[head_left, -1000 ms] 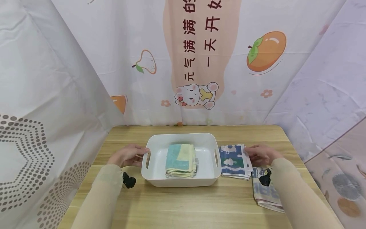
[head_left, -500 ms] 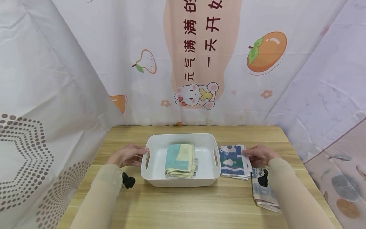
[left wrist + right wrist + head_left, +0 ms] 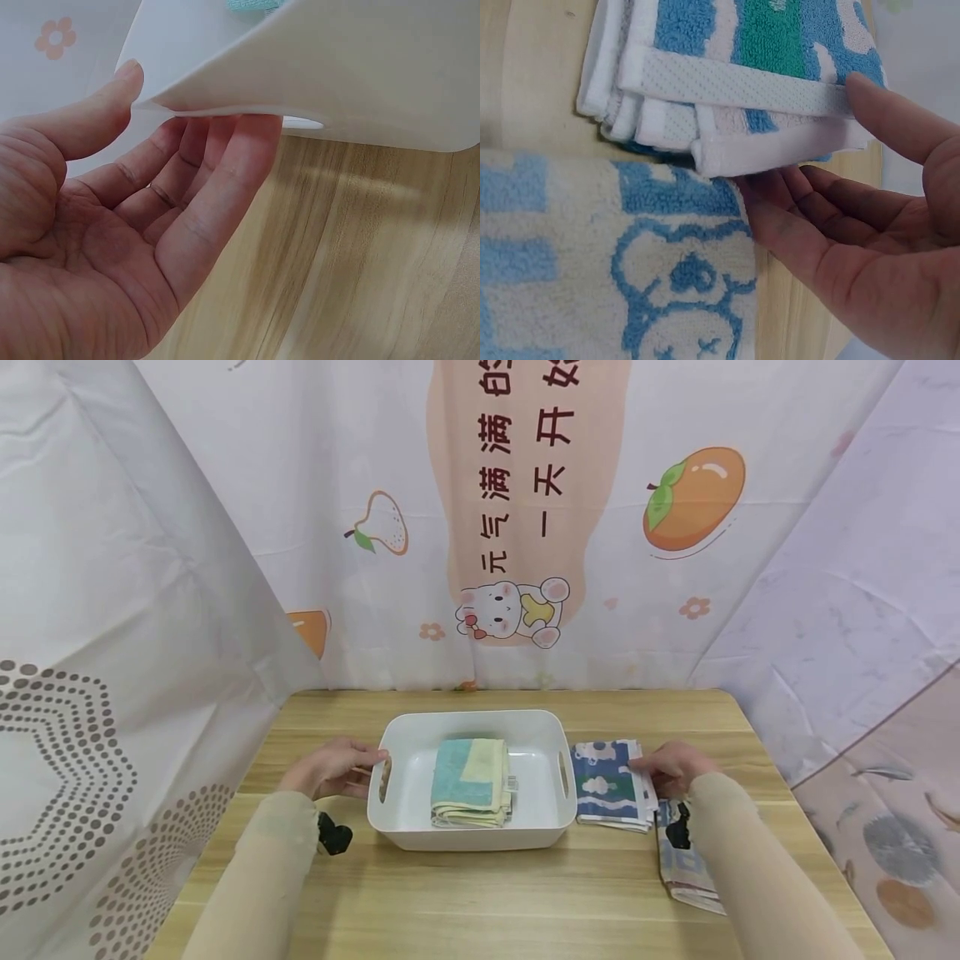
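My left hand (image 3: 330, 768) holds the left end of a white plastic basket (image 3: 468, 839). In the left wrist view its fingers (image 3: 217, 195) are at the handle slot and the thumb is up by the rim. A folded towel in aqua and pale yellow (image 3: 470, 777) lies inside. To the right of the basket is a folded blue, green and white towel (image 3: 602, 787). My right hand (image 3: 675, 766) pinches its right edge, thumb on top and fingers under the white hem (image 3: 772, 150). Those right fingertips are partly hidden.
A beige and blue folded towel (image 3: 686, 877) with a bear print lies under my right wrist, near the blue towel. Everything stands on a wooden table (image 3: 465, 902). Printed curtains (image 3: 300, 527) hang behind it and on both sides.
My right hand has shifted slightly left, its thumb further over the edge of the blue towel. The left hand still holds the basket, nearly unmoved.
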The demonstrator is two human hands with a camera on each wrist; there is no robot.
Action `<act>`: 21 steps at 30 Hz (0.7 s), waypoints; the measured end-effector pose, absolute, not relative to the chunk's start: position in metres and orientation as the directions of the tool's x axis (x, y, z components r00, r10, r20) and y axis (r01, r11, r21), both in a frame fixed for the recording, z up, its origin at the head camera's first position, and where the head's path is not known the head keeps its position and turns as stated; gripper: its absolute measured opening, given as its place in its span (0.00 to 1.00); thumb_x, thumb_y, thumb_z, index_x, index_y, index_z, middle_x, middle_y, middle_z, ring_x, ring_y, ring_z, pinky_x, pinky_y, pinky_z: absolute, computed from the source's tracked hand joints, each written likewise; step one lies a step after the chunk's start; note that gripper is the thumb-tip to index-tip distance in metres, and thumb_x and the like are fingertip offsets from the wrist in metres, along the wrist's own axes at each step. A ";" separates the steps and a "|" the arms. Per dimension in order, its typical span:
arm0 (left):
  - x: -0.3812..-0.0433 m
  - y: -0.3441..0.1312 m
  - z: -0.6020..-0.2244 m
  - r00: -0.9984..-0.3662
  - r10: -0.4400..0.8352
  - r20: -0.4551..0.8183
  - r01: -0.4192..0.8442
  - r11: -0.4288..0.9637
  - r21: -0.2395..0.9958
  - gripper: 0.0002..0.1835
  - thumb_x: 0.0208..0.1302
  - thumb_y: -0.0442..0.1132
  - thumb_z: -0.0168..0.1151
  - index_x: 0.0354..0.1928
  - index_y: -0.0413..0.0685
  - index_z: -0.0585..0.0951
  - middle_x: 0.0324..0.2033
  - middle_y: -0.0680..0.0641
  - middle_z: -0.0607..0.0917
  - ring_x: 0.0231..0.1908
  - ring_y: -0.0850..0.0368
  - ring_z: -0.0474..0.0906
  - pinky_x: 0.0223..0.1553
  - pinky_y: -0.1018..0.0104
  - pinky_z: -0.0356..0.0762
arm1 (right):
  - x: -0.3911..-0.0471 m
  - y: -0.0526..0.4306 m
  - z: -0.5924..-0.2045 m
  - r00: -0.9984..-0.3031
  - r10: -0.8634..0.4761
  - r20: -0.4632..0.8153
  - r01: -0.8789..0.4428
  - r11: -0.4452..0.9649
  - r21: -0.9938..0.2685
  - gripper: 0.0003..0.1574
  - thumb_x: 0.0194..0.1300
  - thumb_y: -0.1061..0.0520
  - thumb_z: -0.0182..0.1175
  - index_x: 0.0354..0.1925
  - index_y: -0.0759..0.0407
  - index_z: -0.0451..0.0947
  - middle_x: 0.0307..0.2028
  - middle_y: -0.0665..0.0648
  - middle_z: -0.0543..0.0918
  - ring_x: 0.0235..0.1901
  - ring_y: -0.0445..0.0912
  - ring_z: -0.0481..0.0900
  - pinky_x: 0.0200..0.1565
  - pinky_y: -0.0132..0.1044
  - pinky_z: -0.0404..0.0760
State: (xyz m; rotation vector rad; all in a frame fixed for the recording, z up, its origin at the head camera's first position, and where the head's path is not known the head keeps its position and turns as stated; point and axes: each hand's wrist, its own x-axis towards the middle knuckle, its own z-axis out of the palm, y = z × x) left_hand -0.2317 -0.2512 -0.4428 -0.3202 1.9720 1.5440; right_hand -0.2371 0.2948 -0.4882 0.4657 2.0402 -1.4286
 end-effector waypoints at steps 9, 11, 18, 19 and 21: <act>-0.232 -0.253 -0.444 -0.787 0.201 -0.583 -0.524 0.281 0.804 0.24 0.66 0.45 0.60 0.54 0.33 0.75 0.43 0.35 0.80 0.42 0.43 0.80 0.42 0.50 0.80 | -0.239 0.291 -0.488 -0.754 -0.004 -0.656 0.615 0.347 -0.708 0.23 0.61 0.61 0.63 0.48 0.78 0.73 0.35 0.63 0.82 0.33 0.49 0.79 0.41 0.43 0.81; -0.232 -0.253 -0.445 -0.788 0.202 -0.582 -0.526 0.273 0.806 0.23 0.66 0.45 0.60 0.54 0.32 0.75 0.43 0.35 0.80 0.42 0.43 0.80 0.42 0.50 0.80 | -0.238 0.291 -0.489 -0.754 0.003 -0.657 0.617 0.349 -0.706 0.22 0.61 0.61 0.63 0.48 0.78 0.73 0.34 0.63 0.82 0.33 0.49 0.79 0.41 0.43 0.81; -0.232 -0.253 -0.448 -0.787 0.199 -0.584 -0.526 0.278 0.804 0.22 0.66 0.44 0.59 0.52 0.32 0.76 0.42 0.35 0.80 0.41 0.42 0.80 0.42 0.50 0.80 | -0.238 0.290 -0.491 -0.753 0.019 -0.658 0.625 0.333 -0.706 0.22 0.61 0.63 0.63 0.48 0.79 0.72 0.35 0.65 0.81 0.33 0.50 0.80 0.41 0.44 0.81; -0.232 -0.253 -0.447 -0.789 0.194 -0.584 -0.525 0.282 0.803 0.22 0.66 0.44 0.59 0.52 0.32 0.76 0.42 0.36 0.80 0.41 0.43 0.80 0.42 0.50 0.80 | -0.238 0.290 -0.491 -0.753 0.022 -0.657 0.625 0.334 -0.705 0.22 0.61 0.63 0.63 0.48 0.79 0.72 0.35 0.65 0.81 0.34 0.50 0.80 0.41 0.44 0.81; -0.232 -0.252 -0.447 -0.791 0.181 -0.585 -0.527 0.284 0.801 0.21 0.66 0.44 0.59 0.51 0.33 0.77 0.42 0.36 0.80 0.40 0.43 0.81 0.41 0.50 0.80 | -0.237 0.290 -0.490 -0.754 0.027 -0.656 0.624 0.339 -0.704 0.22 0.61 0.63 0.63 0.48 0.79 0.72 0.35 0.65 0.81 0.34 0.51 0.79 0.41 0.44 0.81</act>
